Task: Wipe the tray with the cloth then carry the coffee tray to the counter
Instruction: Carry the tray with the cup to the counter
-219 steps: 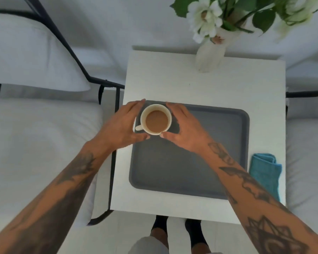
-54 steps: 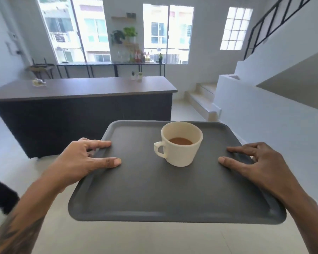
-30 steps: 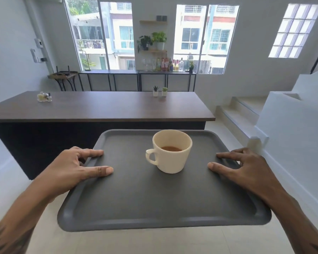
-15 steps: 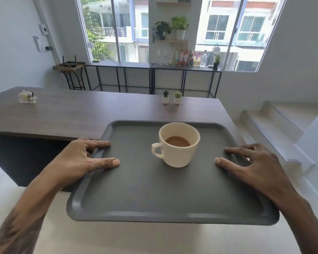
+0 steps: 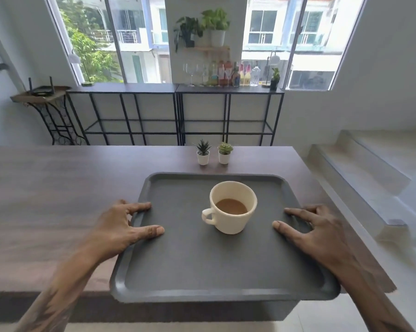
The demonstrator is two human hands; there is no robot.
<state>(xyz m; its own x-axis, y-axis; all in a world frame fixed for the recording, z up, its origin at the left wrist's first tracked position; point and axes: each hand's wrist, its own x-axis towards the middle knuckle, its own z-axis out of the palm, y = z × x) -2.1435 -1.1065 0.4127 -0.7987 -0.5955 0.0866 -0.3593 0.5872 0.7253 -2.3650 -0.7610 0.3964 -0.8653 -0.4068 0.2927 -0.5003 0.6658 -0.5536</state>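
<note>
I hold a dark grey tray level over the near edge of a dark wooden counter. My left hand grips its left rim, thumb on the tray floor. My right hand grips the right rim the same way. A cream cup of coffee stands upright on the tray a little past its middle, handle to the left. Whether the tray touches the counter I cannot tell. The cloth is not in view.
Two small potted plants stand on the counter just beyond the tray's far edge. Black metal shelving with glasses and bottles lines the windows behind. Steps rise to the right of the counter's end.
I have walked up to the counter with the tray. It now hangs over the countertop, and the two potted plants are close ahead. Both hands keep the same hold.
</note>
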